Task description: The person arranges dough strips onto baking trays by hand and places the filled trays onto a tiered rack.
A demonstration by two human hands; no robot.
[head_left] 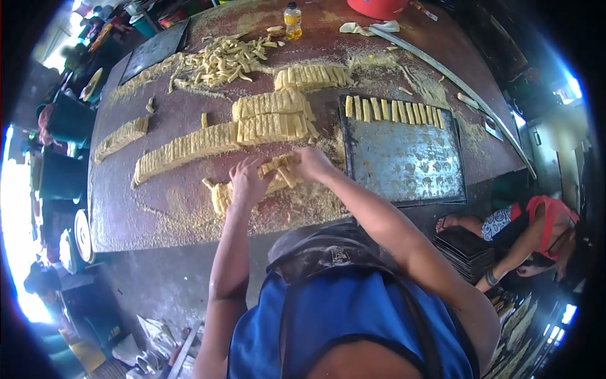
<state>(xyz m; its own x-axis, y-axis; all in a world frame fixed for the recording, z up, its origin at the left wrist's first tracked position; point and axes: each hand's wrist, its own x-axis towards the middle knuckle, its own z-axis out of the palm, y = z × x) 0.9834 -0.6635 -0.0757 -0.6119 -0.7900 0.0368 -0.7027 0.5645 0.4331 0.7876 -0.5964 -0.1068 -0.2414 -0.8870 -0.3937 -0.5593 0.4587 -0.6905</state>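
Note:
Between my two hands is a short row of pale yellow dough sticks (278, 164), pressed together from both ends. My left hand (249, 180) closes on the left end and my right hand (310, 165) on the right end. Just below them lies a small pile of dough sticks (221, 197) on the crumb-strewn table. Beyond my hands stand stacked rows of cut sticks (271, 128) and a long curved row (186, 150). To the right is a dark metal baking tray (404, 161) with one line of sticks along its far edge.
Loose dough strips (227, 60) are heaped at the back, near a bottle of yellow liquid (293, 21). A long metal strip (454, 88) crosses the table's right side. A person in a red top (548, 221) crouches at lower right beside stacked dark trays (464, 249).

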